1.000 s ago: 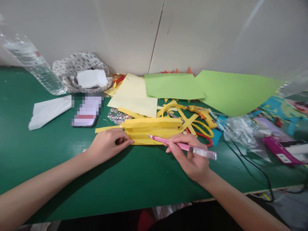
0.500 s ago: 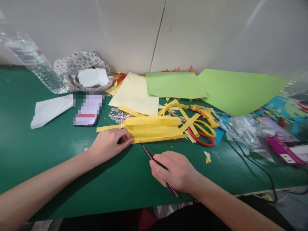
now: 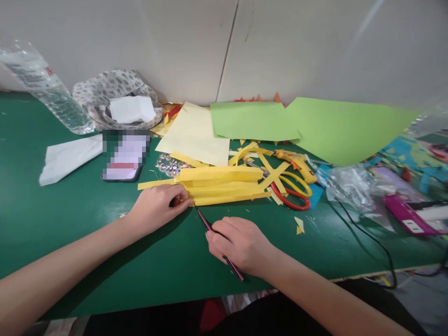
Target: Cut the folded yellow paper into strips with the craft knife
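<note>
The folded yellow paper point(image 3: 224, 192) lies in front of me on the green table, its creases running lengthwise. At its lower left corner my left hand point(image 3: 159, 204) is closed, thumb and fingers pinching the edge. My right hand point(image 3: 241, 245) grips a slim dark-pink pen point(image 3: 204, 219), whose tip is at the paper's lower edge, close to my left fingertips. Whether the tip touches the paper I cannot tell. A yellow strip point(image 3: 149, 185) sticks out to the left of the folded sheet.
Beyond the right end are red-and-yellow scissors point(image 3: 296, 204) and a yellow glue gun point(image 3: 304, 171) with a black cord. Green sheets point(image 3: 255, 121) and a cream sheet point(image 3: 192, 135) lie behind. Leftward are a phone point(image 3: 126, 158), a cloth bag point(image 3: 105, 88) and a bottle point(image 3: 49, 88).
My right hand has moved left with the pen, bringing its tip along the paper's lower edge nearer to my left fingers. My left hand keeps its pinch.
</note>
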Tool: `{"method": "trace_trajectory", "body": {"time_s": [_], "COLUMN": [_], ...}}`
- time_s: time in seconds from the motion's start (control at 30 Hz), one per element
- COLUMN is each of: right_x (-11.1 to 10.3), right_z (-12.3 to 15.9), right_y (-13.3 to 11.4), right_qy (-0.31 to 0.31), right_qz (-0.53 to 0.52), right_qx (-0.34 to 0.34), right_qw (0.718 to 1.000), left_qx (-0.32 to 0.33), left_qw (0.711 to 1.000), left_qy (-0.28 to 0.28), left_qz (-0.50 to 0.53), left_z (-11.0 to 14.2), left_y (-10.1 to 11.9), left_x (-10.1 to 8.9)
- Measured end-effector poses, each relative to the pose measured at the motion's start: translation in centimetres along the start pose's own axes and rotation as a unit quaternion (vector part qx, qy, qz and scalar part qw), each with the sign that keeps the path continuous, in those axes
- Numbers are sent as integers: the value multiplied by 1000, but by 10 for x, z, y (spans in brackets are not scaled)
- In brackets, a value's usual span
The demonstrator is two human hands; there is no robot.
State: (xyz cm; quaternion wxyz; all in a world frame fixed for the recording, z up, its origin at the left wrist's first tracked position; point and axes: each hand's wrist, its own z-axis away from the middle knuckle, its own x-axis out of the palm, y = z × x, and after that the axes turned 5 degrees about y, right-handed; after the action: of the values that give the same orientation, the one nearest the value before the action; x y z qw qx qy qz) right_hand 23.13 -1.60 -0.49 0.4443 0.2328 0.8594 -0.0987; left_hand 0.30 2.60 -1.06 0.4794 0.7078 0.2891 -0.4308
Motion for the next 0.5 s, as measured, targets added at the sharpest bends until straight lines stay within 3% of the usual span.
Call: {"method": "trace_trajectory", "body": {"time_s": [0.2,0.5], "right_x": [2,2], "right_z": [1,3], "right_y": [0,3], "right_qy": [-1,23], "right_qz": [-42,-85], "right_qx": [48,46], "right_qw": [998,995], "left_qx": [-3,-33], "left_qw": [1000,999], "left_qy": [-24,-19], "left_qz": [11,-14], "left_z": [-1,-1], "left_y": [3,5], "left_x": [-4,-7]}}
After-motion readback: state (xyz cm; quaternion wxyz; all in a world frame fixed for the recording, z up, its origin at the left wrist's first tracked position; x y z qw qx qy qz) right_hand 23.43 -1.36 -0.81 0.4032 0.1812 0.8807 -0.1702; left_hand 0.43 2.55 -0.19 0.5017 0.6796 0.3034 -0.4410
